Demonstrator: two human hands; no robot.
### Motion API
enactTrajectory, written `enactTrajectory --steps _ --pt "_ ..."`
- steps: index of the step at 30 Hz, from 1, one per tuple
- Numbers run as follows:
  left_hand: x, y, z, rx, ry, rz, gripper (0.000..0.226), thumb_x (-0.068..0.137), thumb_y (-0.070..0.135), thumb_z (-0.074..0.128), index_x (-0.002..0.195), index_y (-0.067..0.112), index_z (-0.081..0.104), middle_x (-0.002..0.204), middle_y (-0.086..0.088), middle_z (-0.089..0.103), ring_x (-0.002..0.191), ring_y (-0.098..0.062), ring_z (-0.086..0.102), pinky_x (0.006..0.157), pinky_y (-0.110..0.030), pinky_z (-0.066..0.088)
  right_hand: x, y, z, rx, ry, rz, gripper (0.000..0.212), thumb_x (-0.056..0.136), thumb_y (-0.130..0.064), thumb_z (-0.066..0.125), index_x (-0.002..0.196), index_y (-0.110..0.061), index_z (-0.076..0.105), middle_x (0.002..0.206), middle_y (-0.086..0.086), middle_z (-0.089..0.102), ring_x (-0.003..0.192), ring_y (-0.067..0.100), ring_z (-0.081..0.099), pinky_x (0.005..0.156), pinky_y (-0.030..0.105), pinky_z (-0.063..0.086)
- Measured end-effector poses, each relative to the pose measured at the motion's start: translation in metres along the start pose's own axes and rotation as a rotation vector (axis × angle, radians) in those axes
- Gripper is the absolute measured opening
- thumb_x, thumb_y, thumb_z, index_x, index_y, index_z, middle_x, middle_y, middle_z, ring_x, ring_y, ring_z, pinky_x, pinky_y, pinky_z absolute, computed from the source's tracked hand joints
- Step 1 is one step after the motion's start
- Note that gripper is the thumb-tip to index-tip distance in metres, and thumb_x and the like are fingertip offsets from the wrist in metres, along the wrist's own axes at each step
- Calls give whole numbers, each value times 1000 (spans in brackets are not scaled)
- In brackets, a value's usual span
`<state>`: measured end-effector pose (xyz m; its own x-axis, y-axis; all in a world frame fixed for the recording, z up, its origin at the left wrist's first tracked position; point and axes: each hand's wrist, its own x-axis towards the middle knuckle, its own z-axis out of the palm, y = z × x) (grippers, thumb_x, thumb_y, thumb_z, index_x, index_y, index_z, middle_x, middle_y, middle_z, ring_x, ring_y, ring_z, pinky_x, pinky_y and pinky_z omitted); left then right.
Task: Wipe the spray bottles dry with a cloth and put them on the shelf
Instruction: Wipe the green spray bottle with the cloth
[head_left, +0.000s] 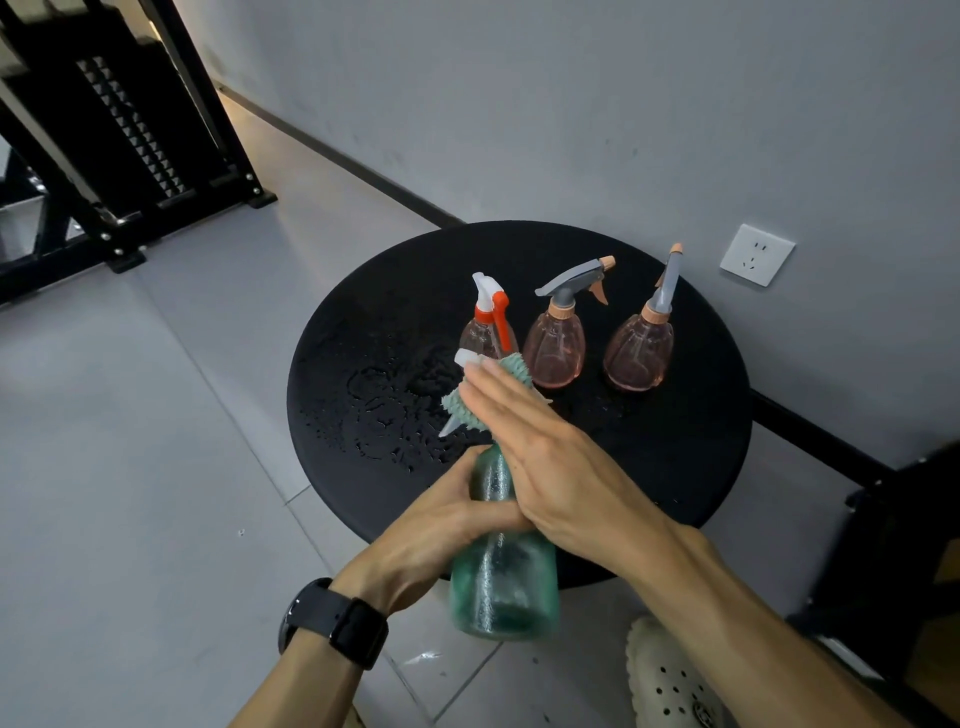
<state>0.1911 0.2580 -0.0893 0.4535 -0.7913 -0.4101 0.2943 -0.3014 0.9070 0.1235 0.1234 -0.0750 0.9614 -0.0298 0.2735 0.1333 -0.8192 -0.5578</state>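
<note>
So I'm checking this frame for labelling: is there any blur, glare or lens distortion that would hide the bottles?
Head view: dim, even light; wide-angle bending curves the wall base; the green spray bottle is slightly soft where the left hand holds it; droplets glint on the round black table; the three pink spray bottles stay sharp.

Left hand (441, 525) curled at lower centre, right hand (540, 457) flat-fingered across it, both forearms from the bottom edge.
</note>
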Motion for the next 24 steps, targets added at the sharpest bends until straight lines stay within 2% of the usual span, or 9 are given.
enactTrajectory --steps 3,6,10,13,15,17,20,22,24 --pt "2 1 -5 -94 12 18 55 70 0 73 121 -1 51 106 -33 65 93 -43 67 89 -56 54 -3 -2 3 -2 -19 -30 61 91 11 39 149 -7 28 159 0 19 146 0 3 118 16 5" --pt "1 1 -7 -147 45 21 44 65 -1 72 105 -3 54 89 -27 65 81 -40 67 78 -48 55 -6 -1 6 18 -15 -39 58 91 10 39 147 -4 33 157 3 24 146 3 7 118 18 9" --pt "0 1 -8 -200 71 14 40 60 3 74 95 1 55 78 -15 67 73 -31 69 67 -39 55 -8 0 6 42 11 -44 58 90 10 39 146 -4 35 157 3 25 146 2 9 118 18 11" --pt "-1 2 -10 -216 65 31 66 54 12 79 113 -1 55 92 -23 67 84 -39 67 79 -48 55 -8 2 7 34 58 -35 58 90 11 40 146 -4 35 156 2 26 146 3 11 118 19 12" --pt "-1 3 -11 -212 63 48 71 55 16 79 120 2 55 99 -24 66 87 -40 66 81 -49 53 -8 3 7 32 103 -20 58 89 10 39 146 -3 35 156 2 26 146 5 13 118 21 13" --pt "0 3 -11 -182 91 58 66 62 26 81 122 9 58 106 -22 68 92 -39 68 85 -49 54 -7 2 6 37 151 -14 58 89 11 38 145 -2 35 156 3 27 147 8 15 118 22 14" --pt "-1 4 -9 -53 167 80 53 71 48 81 116 24 66 116 -15 71 106 -36 69 101 -53 51 -5 -3 0 62 279 -6 56 90 13 39 145 1 35 155 6 28 147 11 17 118 24 17" --pt "-2 6 -7 22 183 73 44 74 50 79 112 29 68 115 -9 72 108 -30 69 103 -53 49 -2 -5 -5 95 366 33 57 90 11 38 145 0 34 156 6 27 147 11 17 118 25 19" --pt "-2 6 -4 74 178 77 36 79 43 80 112 35 68 114 2 73 108 -18 69 103 -44 49 1 -7 -8 125 395 60 59 89 13 38 146 -1 34 157 6 26 147 11 17 118 26 21"
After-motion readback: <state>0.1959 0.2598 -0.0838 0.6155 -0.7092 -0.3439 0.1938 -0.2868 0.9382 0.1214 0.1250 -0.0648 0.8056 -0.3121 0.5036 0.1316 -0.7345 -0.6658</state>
